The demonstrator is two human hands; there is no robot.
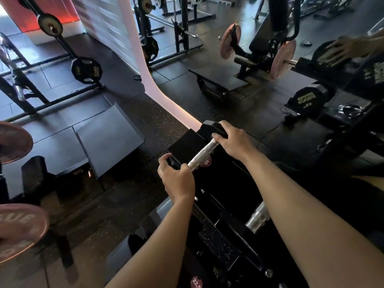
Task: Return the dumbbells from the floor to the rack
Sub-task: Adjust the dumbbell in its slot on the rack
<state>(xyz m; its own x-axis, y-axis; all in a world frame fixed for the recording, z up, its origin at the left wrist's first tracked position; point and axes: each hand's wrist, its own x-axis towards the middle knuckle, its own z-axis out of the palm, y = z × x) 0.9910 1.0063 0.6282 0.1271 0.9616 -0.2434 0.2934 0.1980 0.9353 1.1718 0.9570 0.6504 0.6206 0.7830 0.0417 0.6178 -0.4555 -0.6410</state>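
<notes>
A small black hex dumbbell (pixel 202 152) with a knurled silver handle lies slanted at the left end of the black dumbbell rack (pixel 224 183). My left hand (pixel 176 177) grips its near head and my right hand (pixel 234 140) covers its far head. A red round label reading 5 shows beside the handle. Lower on the rack, another dumbbell's silver handle (pixel 257 218) shows between my forearms. A large black dumbbell (pixel 305 98) sits on a shelf at the right.
A mirror with a glowing pink edge (pixel 145 65) stands ahead and reflects gym machines. Pink weight plates (pixel 18 231) hang at the left. Another person's hand (pixel 347 48) rests on a big dumbbell at the upper right. Black rubber floor lies to the left of the rack.
</notes>
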